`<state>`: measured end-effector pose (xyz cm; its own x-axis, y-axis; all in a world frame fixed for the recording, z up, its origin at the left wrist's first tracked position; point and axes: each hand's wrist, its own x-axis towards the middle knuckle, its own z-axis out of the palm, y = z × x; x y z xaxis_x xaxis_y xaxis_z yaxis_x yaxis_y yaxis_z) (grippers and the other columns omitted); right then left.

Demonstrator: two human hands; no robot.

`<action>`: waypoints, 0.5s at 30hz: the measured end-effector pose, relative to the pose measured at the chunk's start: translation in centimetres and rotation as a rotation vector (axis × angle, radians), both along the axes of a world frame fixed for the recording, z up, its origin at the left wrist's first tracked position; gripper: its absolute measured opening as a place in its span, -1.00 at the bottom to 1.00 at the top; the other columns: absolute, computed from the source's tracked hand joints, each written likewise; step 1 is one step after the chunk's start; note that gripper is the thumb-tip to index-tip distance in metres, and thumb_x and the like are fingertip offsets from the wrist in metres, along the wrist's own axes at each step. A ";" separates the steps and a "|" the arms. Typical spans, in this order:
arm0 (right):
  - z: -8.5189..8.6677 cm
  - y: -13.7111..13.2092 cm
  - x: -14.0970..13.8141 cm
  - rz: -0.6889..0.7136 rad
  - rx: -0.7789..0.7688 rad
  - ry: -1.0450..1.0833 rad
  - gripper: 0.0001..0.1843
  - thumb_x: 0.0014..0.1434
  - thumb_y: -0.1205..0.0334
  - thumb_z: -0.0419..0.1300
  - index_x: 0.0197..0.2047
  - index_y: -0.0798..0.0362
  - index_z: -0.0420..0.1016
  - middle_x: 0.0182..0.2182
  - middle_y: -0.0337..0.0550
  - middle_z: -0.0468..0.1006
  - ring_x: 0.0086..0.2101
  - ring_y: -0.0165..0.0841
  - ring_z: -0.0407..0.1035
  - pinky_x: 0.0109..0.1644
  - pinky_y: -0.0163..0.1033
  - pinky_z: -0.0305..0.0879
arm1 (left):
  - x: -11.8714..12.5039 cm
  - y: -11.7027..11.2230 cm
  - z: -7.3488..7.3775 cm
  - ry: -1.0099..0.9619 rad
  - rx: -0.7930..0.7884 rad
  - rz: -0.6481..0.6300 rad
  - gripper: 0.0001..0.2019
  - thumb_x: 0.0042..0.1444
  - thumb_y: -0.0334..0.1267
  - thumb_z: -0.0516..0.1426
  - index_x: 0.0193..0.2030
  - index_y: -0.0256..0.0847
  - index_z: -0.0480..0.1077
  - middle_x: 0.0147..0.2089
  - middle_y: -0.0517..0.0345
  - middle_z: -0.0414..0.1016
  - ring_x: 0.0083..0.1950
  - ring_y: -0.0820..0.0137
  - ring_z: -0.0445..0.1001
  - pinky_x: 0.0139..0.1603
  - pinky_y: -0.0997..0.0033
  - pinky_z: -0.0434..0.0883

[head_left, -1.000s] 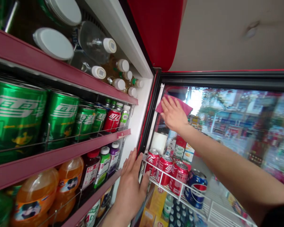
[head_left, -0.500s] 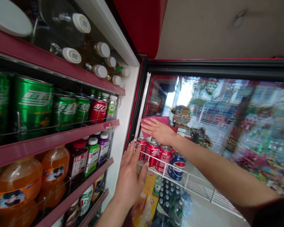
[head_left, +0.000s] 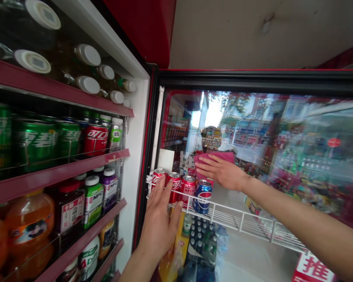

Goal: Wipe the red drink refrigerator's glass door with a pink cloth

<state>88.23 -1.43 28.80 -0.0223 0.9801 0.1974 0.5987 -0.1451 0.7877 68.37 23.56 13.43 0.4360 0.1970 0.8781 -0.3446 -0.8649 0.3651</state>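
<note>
My right hand (head_left: 223,171) lies flat over a pink cloth (head_left: 228,156), holding it against the glass of an open fridge door (head_left: 253,137). Just below the cloth, red cola cans (head_left: 188,188) and a blue Pepsi can (head_left: 202,197) stand in a row on the door's white wire rack (head_left: 241,221). My left hand (head_left: 157,219) is raised in front of the leftmost cans with its fingers stretched out and holds nothing. Its fingertips overlap the cans in view; whether they touch is not clear.
On the left, fridge shelves with pink edge strips (head_left: 85,168) carry green cans (head_left: 37,139), orange drink bottles (head_left: 29,227) and small juice bottles (head_left: 93,199). White-capped bottles (head_left: 88,84) lie on top. Beyond the glass are crates of bottles (head_left: 201,239) and a street.
My right hand has slid the pink cloth rightward along the glass, away from the hinge side. A white label on the glass is now uncovered. The view has turned right; my left hand stays by the cans.
</note>
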 end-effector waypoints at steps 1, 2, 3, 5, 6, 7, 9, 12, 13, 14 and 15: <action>-0.3 -1.4 0.0 -0.007 0.019 -0.005 -0.19 0.37 0.41 0.14 0.64 -0.05 0.16 0.59 -0.23 0.16 0.60 -0.15 -0.06 0.65 0.21 0.06 | 0.1 -0.1 -0.1 0.001 0.000 -0.009 -0.36 0.47 -0.10 0.14 0.63 -0.05 0.17 0.71 -0.08 0.08 0.70 0.01 0.12 0.61 -0.27 0.29; -0.6 -2.6 0.1 -0.017 0.040 -0.009 -0.15 0.35 0.43 0.13 0.65 -0.07 0.12 0.59 -0.25 0.16 0.60 -0.17 -0.06 0.65 0.20 0.07 | 0.1 -0.2 -0.2 0.003 0.002 -0.015 -0.35 0.47 -0.10 0.14 0.64 -0.04 0.16 0.71 -0.08 0.07 0.70 0.01 0.12 0.61 -0.28 0.29; -1.0 -3.6 0.1 -0.031 0.060 -0.013 -0.13 0.34 0.44 0.12 0.66 -0.09 0.09 0.60 -0.25 0.15 0.60 -0.17 -0.06 0.65 0.20 0.08 | 0.2 -0.1 -0.3 0.005 0.007 -0.019 -0.34 0.47 -0.11 0.14 0.64 -0.03 0.15 0.71 -0.07 0.07 0.70 0.01 0.11 0.61 -0.28 0.29; -1.5 -4.9 0.0 -0.066 0.086 -0.022 -0.09 0.33 0.45 0.12 0.67 -0.13 0.04 0.61 -0.26 0.12 0.59 -0.17 -0.05 0.64 0.20 0.09 | 0.2 0.2 -0.5 0.009 0.018 -0.019 -0.33 0.47 -0.11 0.14 0.66 0.00 0.11 0.71 -0.06 0.05 0.70 0.01 0.11 0.60 -0.30 0.30; -1.7 -5.1 0.0 -0.084 0.093 -0.024 -0.08 0.33 0.46 0.11 0.68 -0.14 0.04 0.61 -0.27 0.10 0.59 -0.16 -0.04 0.64 0.21 0.09 | 0.2 0.5 -0.6 0.011 0.024 -0.017 -0.32 0.47 -0.11 0.14 0.66 0.01 0.09 0.72 -0.05 0.05 0.70 0.01 0.11 0.59 -0.30 0.31; -1.9 -5.0 -0.1 -0.099 0.099 -0.024 -0.08 0.33 0.47 0.11 0.68 -0.14 0.03 0.61 -0.26 0.08 0.59 -0.15 -0.04 0.64 0.22 0.08 | 0.1 0.7 -0.7 0.013 0.028 -0.014 -0.32 0.47 -0.12 0.14 0.67 0.03 0.08 0.72 -0.04 0.05 0.70 0.02 0.12 0.58 -0.30 0.32; -1.9 -3.8 -0.4 -0.116 0.113 -0.014 -0.11 0.35 0.47 0.11 0.67 -0.12 0.05 0.62 -0.25 0.07 0.60 -0.14 -0.06 0.65 0.23 0.04 | 0.0 1.3 -0.7 0.015 0.032 -0.012 -0.30 0.47 -0.12 0.14 0.67 0.07 0.05 0.71 -0.02 0.06 0.69 0.02 0.13 0.57 -0.30 0.34; -1.2 0.0 -1.0 -0.109 0.119 0.020 -0.18 0.40 0.43 0.12 0.66 -0.06 0.11 0.62 -0.21 0.07 0.61 -0.15 -0.09 0.68 0.19 -0.04 | -0.4 1.6 -0.7 -0.002 0.031 -0.007 -0.29 0.46 -0.11 0.14 0.68 0.11 0.03 0.70 0.01 0.11 0.68 0.01 0.15 0.56 -0.31 0.35; -0.8 1.7 -1.1 -0.100 0.114 0.033 -0.22 0.42 0.40 0.12 0.64 -0.03 0.15 0.62 -0.18 0.07 0.61 -0.15 -0.10 0.68 0.19 -0.07 | -0.6 1.5 -0.6 -0.006 0.031 -0.004 -0.28 0.46 -0.10 0.15 0.68 0.12 0.03 0.70 0.02 0.11 0.68 0.00 0.16 0.56 -0.31 0.36; -0.4 3.6 -1.3 -0.086 0.098 0.046 -0.26 0.44 0.39 0.12 0.63 0.00 0.18 0.62 -0.16 0.07 0.61 -0.13 -0.10 0.69 0.19 -0.09 | -0.8 1.4 -0.6 -0.007 0.032 0.000 -0.28 0.46 -0.09 0.15 0.68 0.13 0.04 0.70 0.02 0.11 0.68 -0.01 0.17 0.55 -0.32 0.36; 0.1 5.6 -1.4 -0.059 0.081 0.052 -0.30 0.47 0.36 0.12 0.62 0.04 0.21 0.62 -0.13 0.10 0.60 -0.11 -0.08 0.69 0.21 -0.11 | -1.0 1.2 -0.5 -0.007 0.034 0.005 -0.29 0.45 -0.08 0.15 0.67 0.13 0.05 0.70 0.02 0.11 0.67 -0.02 0.18 0.55 -0.33 0.36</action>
<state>86.82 4.13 28.91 0.0469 0.9600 0.2759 0.6270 -0.2433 0.7400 67.36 24.79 12.96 0.4286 0.1694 0.8875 -0.3426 -0.8784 0.3331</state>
